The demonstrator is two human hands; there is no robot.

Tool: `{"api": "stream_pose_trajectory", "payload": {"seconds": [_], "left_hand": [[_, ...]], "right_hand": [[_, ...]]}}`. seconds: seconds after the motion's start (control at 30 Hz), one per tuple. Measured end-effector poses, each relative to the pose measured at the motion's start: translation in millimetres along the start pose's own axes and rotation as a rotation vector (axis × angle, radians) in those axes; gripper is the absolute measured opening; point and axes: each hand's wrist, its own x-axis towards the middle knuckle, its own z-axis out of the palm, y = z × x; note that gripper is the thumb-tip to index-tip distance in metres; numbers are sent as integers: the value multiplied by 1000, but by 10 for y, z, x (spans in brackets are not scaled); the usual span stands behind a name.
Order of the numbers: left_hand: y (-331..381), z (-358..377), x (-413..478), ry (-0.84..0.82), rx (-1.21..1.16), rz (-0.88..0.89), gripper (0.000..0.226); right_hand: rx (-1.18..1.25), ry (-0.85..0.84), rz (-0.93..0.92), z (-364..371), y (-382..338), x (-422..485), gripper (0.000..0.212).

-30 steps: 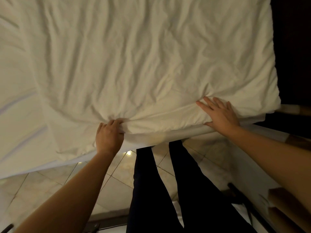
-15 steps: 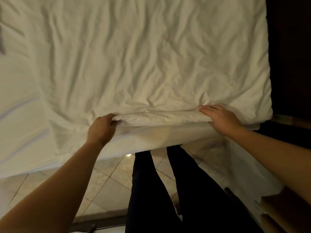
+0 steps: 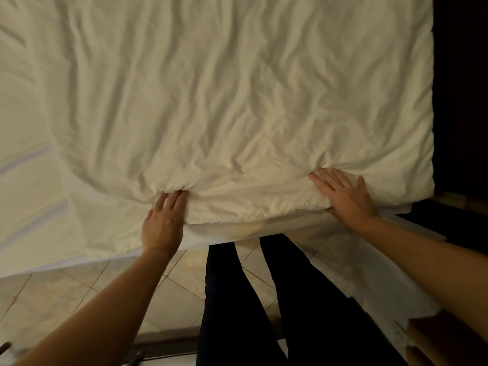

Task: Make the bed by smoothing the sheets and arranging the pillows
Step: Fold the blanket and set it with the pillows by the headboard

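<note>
A wrinkled white duvet (image 3: 224,101) covers most of the bed, its near edge lying along the mattress edge in front of me. My left hand (image 3: 163,220) rests on that near edge, fingers pressed into a bunch of fabric. Further right on the same edge, my right hand (image 3: 346,196) lies with fingers spread over the fabric and its thumb under the hem. A smoother white sheet (image 3: 29,186) shows under the duvet at the left. No pillow is in view.
Beige floor tiles (image 3: 87,294) lie below the bed edge, with my dark-trousered legs (image 3: 237,299) standing against it. Dark furniture (image 3: 462,101) borders the bed on the right. Brown boxes (image 3: 433,336) sit at the lower right.
Half a second ago both hands held the duvet's near edge lifted and folded. Now the edge lies down on the mattress, with both hands on top of it.
</note>
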Motion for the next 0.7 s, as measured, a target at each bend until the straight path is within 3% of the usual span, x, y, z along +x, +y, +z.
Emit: {"api": "stream_pose_trajectory", "payload": {"seconds": [0.13, 0.23, 0.4, 0.7], "left_hand": [[-37, -157, 54, -25, -62, -58, 56], [-47, -439, 39, -82, -70, -63, 55], [28, -1067, -186, -114, -73, -27, 50], [207, -1874, -923, -8, -103, -47, 54]], "right_hand": [[323, 204, -106, -40, 235, 15, 93], [470, 107, -89, -282, 376, -20, 77], [465, 18, -82, -806, 510, -301, 77], [402, 43, -100, -1594, 622, -998, 73]]}}
